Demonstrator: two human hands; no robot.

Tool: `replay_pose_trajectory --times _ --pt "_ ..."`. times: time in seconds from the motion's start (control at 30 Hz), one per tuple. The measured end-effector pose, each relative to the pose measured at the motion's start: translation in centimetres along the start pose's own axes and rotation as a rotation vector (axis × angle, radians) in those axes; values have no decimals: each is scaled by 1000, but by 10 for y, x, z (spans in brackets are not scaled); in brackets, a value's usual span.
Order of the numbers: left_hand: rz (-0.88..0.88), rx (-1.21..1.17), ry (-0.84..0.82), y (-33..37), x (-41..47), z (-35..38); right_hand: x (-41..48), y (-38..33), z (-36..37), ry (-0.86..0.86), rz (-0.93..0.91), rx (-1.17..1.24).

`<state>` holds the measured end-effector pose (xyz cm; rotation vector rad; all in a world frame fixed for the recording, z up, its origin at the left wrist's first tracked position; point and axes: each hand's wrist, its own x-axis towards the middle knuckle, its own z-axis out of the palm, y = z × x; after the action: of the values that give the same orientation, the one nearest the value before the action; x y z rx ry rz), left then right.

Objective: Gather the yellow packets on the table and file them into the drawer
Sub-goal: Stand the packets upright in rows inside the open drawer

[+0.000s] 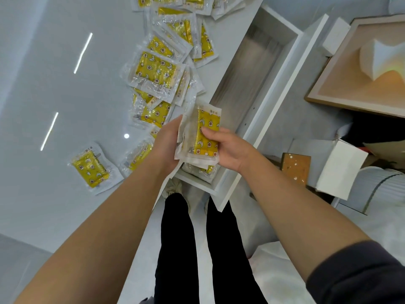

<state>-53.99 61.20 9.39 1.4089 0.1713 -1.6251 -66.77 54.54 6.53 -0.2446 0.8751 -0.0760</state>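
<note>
Gripping packet stack (200, 137), left hand (166, 137), right hand (228, 148)

Packets (156, 70) on table: bright yellow w/ white moon + star print, clear-white wrapper edges; held stack (207, 132) same print, pale backs; table (54, 84) glossy pale grey; drawer (282, 69) white walls, grey streaky floor; trousers (175, 238) black; near-right sleeve (359, 270) dk grey; board (295, 166) at right brown w/ white specks; far-right frame (341, 62) tan, peach-orange inside.

Nothing legible. The packet (208, 132) at frame centre bears a small printed mark on its white top edge, too blurred to read; the packets (156, 71) above show only pictures.
</note>
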Motion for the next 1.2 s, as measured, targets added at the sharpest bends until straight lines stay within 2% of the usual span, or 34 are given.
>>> replay_pose_trajectory --times 0.17,0.27,0.4,0.53,0.67,0.83,1.1,1.2 --pt "-79 101 -166 7 -1 -10 -3 -3 -9 89 -48 -143" --pt "-39 161 -83 7 0 -21 -6 -6 -12 154 -39 -232" --pt "-31 182 -65 2 2 -32 -6 -7 -12 268 -92 -397" --pt "-11 203 31 0 4 -32 -7 -6 -8 270 -87 -414" --pt "4 185 135 0 6 -37 -7 -8 -8 394 -101 -477" --pt "18 150 133 0 4 -40 -8 -15 -9 493 -167 -552" --pt "18 145 148 2 2 -36 -12 -18 -3 328 -73 -597" --pt "34 78 181 1 3 -38 -11 -22 -6 407 -103 -483"
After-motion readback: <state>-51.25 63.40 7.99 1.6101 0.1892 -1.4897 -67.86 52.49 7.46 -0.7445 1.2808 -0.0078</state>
